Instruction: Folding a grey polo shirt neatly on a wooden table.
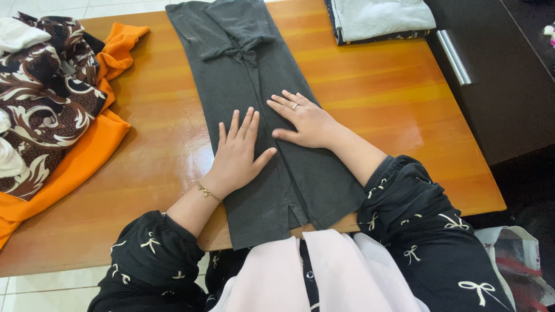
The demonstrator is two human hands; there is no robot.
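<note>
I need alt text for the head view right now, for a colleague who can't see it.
Both hands lie flat, palms down, on a dark grey garment spread lengthwise on a wooden table: left hand beside right hand. An orange and brown patterned cloth pile sits at the left; folded light clothes at the far right.

A dark grey garment (272,110) lies flat under my palms, folded into a long strip running from the top centre of the frame to the counter's near edge, slightly overhanging.
</note>
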